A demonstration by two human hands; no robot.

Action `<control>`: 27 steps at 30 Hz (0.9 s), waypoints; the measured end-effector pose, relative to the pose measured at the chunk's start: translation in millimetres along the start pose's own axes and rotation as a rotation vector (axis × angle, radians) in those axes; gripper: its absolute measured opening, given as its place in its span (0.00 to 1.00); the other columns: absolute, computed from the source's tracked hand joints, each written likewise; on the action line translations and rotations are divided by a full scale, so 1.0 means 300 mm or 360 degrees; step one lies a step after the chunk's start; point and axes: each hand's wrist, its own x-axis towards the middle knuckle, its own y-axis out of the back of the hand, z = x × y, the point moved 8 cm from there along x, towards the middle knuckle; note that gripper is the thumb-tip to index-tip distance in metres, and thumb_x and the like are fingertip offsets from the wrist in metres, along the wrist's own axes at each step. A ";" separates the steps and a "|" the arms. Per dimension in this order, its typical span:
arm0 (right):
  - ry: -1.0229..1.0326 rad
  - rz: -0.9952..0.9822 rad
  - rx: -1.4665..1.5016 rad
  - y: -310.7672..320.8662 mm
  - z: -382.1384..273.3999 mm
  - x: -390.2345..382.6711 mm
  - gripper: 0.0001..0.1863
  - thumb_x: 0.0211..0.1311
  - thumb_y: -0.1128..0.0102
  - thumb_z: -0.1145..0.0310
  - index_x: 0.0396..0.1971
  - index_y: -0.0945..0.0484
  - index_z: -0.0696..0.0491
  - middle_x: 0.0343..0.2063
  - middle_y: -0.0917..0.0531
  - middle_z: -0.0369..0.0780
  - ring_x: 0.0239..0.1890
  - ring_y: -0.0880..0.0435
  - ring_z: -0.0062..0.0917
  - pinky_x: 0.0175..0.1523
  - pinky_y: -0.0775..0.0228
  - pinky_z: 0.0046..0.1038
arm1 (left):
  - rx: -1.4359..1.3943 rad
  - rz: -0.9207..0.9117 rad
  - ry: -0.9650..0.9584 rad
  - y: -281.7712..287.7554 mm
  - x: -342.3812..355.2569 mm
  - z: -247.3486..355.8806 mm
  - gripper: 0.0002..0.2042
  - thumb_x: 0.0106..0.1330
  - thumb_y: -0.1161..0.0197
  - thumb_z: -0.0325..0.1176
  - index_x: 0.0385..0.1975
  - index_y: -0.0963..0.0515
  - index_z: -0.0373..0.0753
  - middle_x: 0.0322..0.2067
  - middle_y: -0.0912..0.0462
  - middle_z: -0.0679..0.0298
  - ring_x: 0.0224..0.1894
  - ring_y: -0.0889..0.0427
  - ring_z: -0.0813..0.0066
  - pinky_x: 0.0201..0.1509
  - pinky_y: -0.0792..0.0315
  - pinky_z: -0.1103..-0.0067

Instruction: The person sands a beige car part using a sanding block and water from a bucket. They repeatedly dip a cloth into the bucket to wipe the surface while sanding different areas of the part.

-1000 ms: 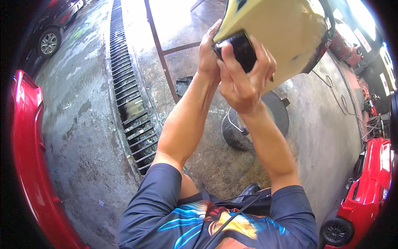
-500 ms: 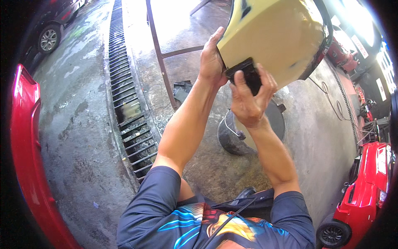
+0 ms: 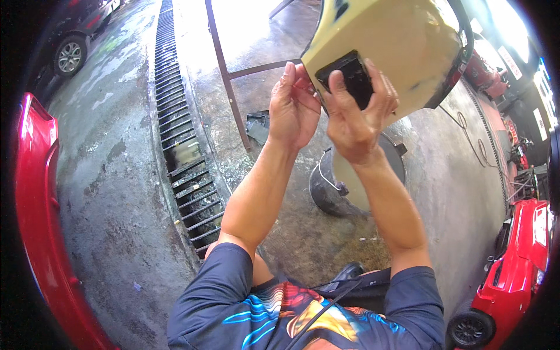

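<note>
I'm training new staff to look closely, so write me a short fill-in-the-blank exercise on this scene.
The block in the right hand is ____ in colour.
Left or right: the drain grate lies to the person's ____.
The car in the picture's lower right is painted ____.

Missing words: black; left; red.

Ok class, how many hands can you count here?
2: the left hand at the left edge of the yellowish panel, the right hand holding the black block against it. None seem hidden.

Patchy grey floor (image 3: 116, 221), long slatted drain (image 3: 166, 87)
</note>
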 end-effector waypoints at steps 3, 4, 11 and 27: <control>-0.0056 0.0059 -0.0072 0.009 0.094 0.028 0.22 0.61 0.23 0.68 0.57 0.10 0.45 0.62 0.21 0.53 0.60 0.22 0.48 0.67 0.33 0.46 | 0.0148 0.0066 0.0027 -0.029 -0.016 -0.006 0.15 0.85 0.46 0.42 0.52 0.19 0.38 0.49 0.12 0.62 0.52 0.15 0.74 0.57 0.22 0.73; -0.0217 0.0020 -0.0141 -0.002 0.163 0.053 0.22 0.61 0.23 0.68 0.57 0.10 0.45 0.62 0.21 0.54 0.61 0.23 0.49 0.67 0.34 0.47 | 0.0132 0.0065 0.0041 -0.036 -0.021 -0.011 0.14 0.85 0.47 0.41 0.52 0.20 0.38 0.49 0.12 0.63 0.51 0.15 0.75 0.57 0.21 0.74; -0.0142 0.0138 -0.0011 -0.006 0.007 -0.012 0.22 0.63 0.24 0.67 0.57 0.10 0.45 0.64 0.23 0.54 0.62 0.24 0.51 0.67 0.33 0.45 | 0.0174 -0.0085 -0.0082 -0.048 -0.018 -0.009 0.12 0.85 0.47 0.38 0.54 0.22 0.37 0.52 0.13 0.61 0.52 0.13 0.77 0.58 0.16 0.79; 0.0082 -0.0007 0.0117 0.013 -0.075 0.027 0.22 0.60 0.22 0.68 0.57 0.10 0.47 0.65 0.23 0.54 0.62 0.25 0.49 0.68 0.33 0.50 | 0.0030 -0.0091 -0.0168 -0.027 -0.011 -0.027 0.06 0.80 0.39 0.32 0.47 0.18 0.38 0.45 0.10 0.60 0.47 0.11 0.72 0.54 0.15 0.75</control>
